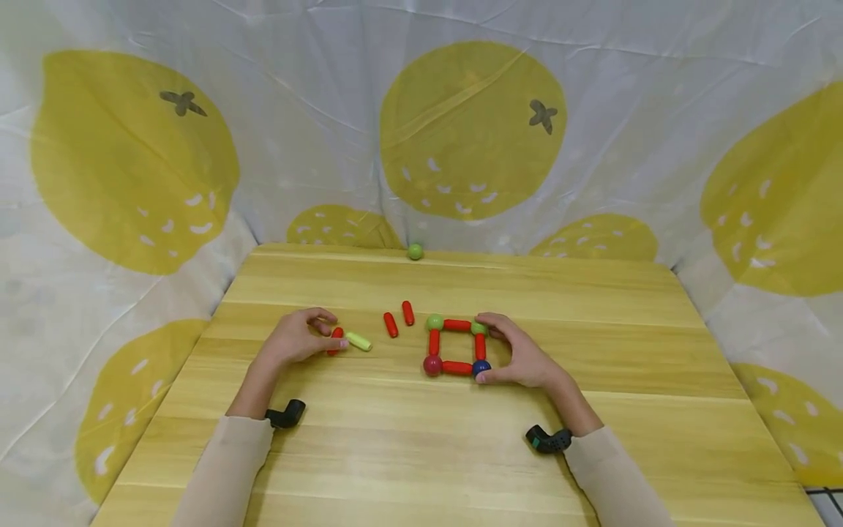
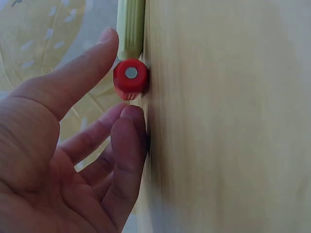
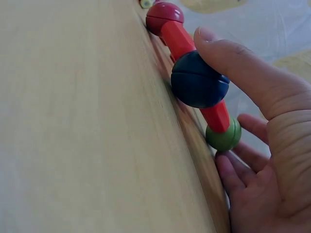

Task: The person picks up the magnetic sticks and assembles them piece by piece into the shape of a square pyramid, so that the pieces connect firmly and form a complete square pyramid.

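Left of square [image 1: 456, 368]: red rod [image 1: 337, 333], axis roughly fore-aft | left hand [image 1: 298, 339] spread about it | right hand [image 1: 523, 359] pinching square's right side

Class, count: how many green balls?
3: a green ball at the table's far edge, another and a third, partly hidden by the right hand, at the square's far corners.

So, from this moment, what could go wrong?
The right hand might squeeze the square out of shape, since it holds only one side. If the left hand takes the red rod at its thumb, it could nudge the yellow-green rod close beside. The loose green ball near the far edge of the table may roll.
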Available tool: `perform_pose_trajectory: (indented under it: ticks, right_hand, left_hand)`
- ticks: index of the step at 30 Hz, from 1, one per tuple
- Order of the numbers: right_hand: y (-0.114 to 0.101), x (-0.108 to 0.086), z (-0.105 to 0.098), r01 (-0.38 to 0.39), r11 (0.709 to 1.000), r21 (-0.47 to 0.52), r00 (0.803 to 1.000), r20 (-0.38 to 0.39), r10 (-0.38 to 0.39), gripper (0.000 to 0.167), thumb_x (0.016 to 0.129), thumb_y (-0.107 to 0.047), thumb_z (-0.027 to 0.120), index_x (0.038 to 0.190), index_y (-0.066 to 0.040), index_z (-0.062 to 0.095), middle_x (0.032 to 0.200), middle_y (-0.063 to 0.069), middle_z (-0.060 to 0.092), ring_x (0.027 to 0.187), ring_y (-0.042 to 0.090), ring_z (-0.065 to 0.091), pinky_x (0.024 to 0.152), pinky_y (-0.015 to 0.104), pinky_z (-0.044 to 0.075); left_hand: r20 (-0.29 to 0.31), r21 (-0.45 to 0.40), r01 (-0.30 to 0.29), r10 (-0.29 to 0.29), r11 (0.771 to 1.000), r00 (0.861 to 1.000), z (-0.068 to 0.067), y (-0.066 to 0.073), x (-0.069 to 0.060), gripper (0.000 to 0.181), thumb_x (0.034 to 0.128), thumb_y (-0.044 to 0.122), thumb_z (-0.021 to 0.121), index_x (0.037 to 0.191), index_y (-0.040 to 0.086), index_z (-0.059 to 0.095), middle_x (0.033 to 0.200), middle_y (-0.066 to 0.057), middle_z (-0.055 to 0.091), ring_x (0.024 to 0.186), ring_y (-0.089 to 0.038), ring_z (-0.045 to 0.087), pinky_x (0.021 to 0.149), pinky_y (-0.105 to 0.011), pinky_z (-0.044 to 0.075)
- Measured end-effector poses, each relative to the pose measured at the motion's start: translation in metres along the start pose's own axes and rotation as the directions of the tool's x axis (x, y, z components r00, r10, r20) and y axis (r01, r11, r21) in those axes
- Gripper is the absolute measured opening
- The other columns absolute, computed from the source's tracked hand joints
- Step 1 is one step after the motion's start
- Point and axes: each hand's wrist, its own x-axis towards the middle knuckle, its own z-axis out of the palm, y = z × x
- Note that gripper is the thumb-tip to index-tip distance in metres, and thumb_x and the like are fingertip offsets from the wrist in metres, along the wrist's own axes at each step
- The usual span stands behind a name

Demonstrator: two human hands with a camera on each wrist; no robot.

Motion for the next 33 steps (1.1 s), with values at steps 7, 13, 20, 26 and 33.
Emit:
perform_pose_trajectory:
  ticks: [7, 13, 20, 26, 33]
  right_hand:
    - [-0.005, 0.005, -0.002, -0.050, 0.998, 0.038, 0.999, -0.002, 0.050, 0.104, 0.075, -0.024, 0.095, 0.160, -0.015, 0.036, 0.168, 0.007, 0.031, 0.149, 0.031, 0.041, 0.121, 0.048, 0.037]
    - [-0.002, 0.007, -0.007, -0.089, 0.994, 0.059, 0.996, 0.017, 0.088, 0.105, 0.076, -0.024, 0.094, 0.162, -0.016, 0.033, 0.171, 0.005, 0.023, 0.148, 0.034, 0.043, 0.120, 0.047, 0.038]
    - [0.000, 0.006, -0.008, -0.079, 0.995, 0.064, 0.996, 0.035, 0.076, 0.111, 0.073, -0.024, 0.096, 0.162, -0.016, 0.031, 0.172, 0.007, 0.019, 0.150, 0.033, 0.040, 0.121, 0.047, 0.037]
    - [-0.001, 0.009, -0.008, -0.101, 0.994, 0.043, 0.995, 0.014, 0.100, 0.107, 0.074, -0.028, 0.096, 0.161, -0.019, 0.034, 0.169, 0.003, 0.028, 0.144, 0.036, 0.047, 0.119, 0.050, 0.039]
    - [-0.001, 0.012, -0.007, -0.099, 0.994, 0.036, 0.995, -0.002, 0.099, 0.105, 0.073, -0.029, 0.096, 0.160, -0.022, 0.036, 0.168, 0.001, 0.031, 0.141, 0.035, 0.051, 0.117, 0.052, 0.042]
  left_hand:
    - [0.028, -0.023, 0.032, -0.032, 0.999, 0.999, -0.004, -0.004, -0.001, 0.054, 0.0836, 0.046, 0.085, 0.122, 0.011, 0.071, 0.105, -0.007, 0.073, 0.091, -0.021, 0.064, 0.073, -0.030, 0.051]
    - [0.063, -0.138, 0.039, -0.031, 0.990, 0.998, -0.004, -0.010, 0.002, 0.050, 0.0905, 0.043, 0.080, 0.125, 0.008, 0.071, 0.116, -0.012, 0.072, 0.096, -0.018, 0.069, 0.075, -0.027, 0.058]
    - [0.044, -0.345, -0.132, 0.156, 0.929, 0.987, 0.008, 0.001, 0.006, 0.040, 0.0967, 0.027, 0.075, 0.130, 0.006, 0.066, 0.125, -0.018, 0.068, 0.107, -0.027, 0.072, 0.084, -0.032, 0.062]
    - [0.046, -0.403, -0.258, 0.301, 0.878, 0.953, 0.030, 0.032, 0.008, 0.035, 0.0999, 0.023, 0.071, 0.132, 0.009, 0.065, 0.130, -0.013, 0.067, 0.117, -0.029, 0.068, 0.092, -0.027, 0.058]
    - [0.091, -0.427, -0.328, 0.401, 0.843, 0.912, 0.058, 0.064, 0.012, 0.031, 0.1004, 0.015, 0.069, 0.131, 0.010, 0.067, 0.127, -0.009, 0.069, 0.121, -0.026, 0.065, 0.101, -0.027, 0.055]
